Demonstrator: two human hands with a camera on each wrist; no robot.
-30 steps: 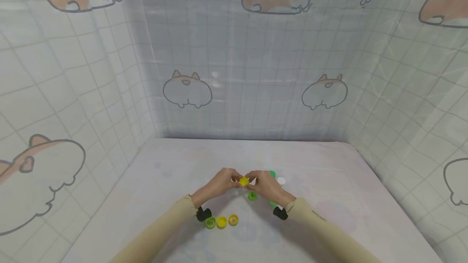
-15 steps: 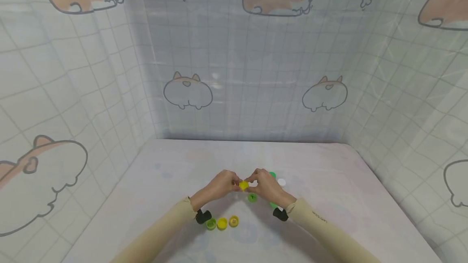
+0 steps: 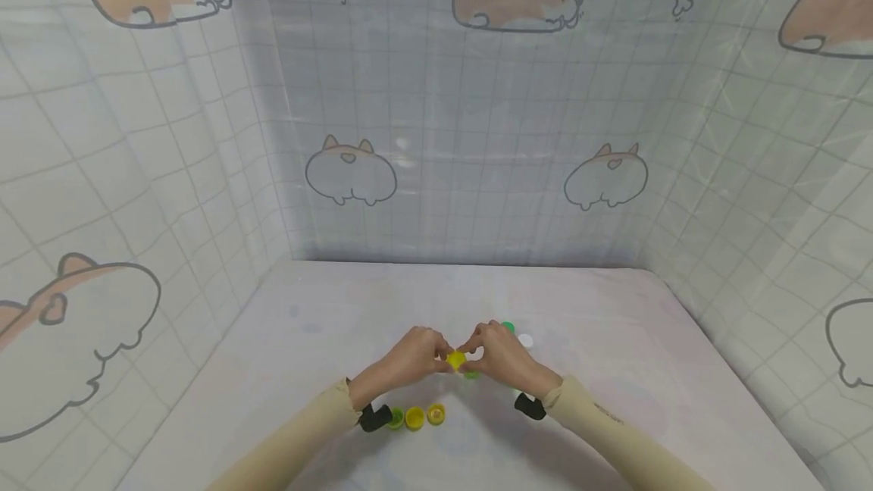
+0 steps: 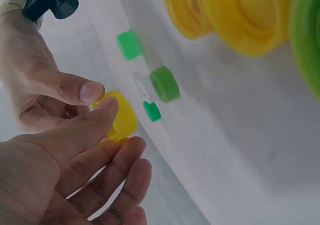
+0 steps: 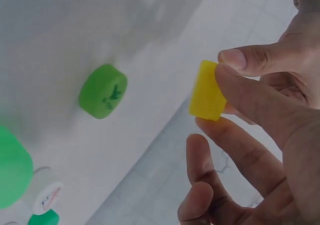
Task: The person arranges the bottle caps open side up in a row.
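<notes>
Yellow cap (image 3: 455,360), pinched from both sides, is held up above the pale table (image 3: 307,309), in front of the person and between the two hands. The left hand (image 3: 412,357) grips it with thumb and fingertips, and the right hand (image 3: 503,354) pinches its other side the same way; in the right wrist view that hand's lower fingers bend apart from the cap. On the table, a light green cap (image 5: 102,91) with dark printed marks lies just beyond the held piece, partly hidden by the right hand in the head view. Farther off, past that hand, sit a green cap (image 3: 508,327) and a white cap (image 3: 525,341) near each other. Closer to the person, three more stand in a row: an olive-green cap (image 3: 396,419) partly covered by the black wrist camera (image 3: 375,418), a second yellow cap (image 3: 414,419) and an amber cap (image 3: 436,414).
</notes>
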